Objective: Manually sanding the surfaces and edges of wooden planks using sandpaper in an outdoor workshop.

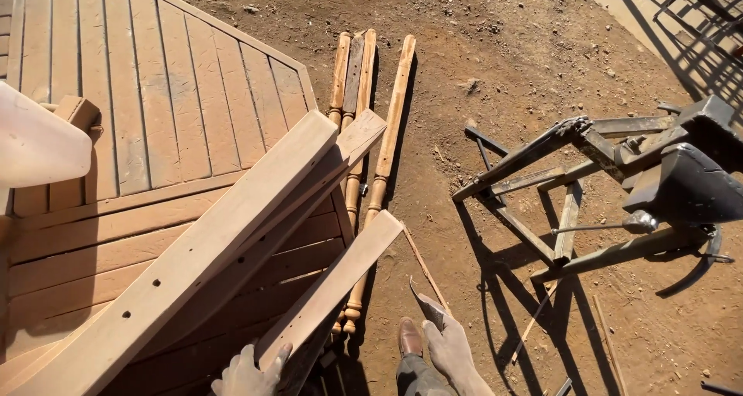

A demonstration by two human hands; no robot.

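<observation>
Boards stacked on slatted deck [116,133]; left hand [248,373], gloved, grips end of short drilled plank [333,288], steadying it at the deck's edge. Right hand [449,349] hangs loose, fingers open, holding nothing. Turned spindles [364,133] lie on dirt beside the deck.

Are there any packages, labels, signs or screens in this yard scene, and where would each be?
None: no package, label, sign or screen shows.
What is there: bare wooden boards on a plank deck.
Turned wooden spindles on the dirt.
A dark metal frame at right.
A pale, blurred shape at the left edge; too unclear to tell what it is.
</observation>
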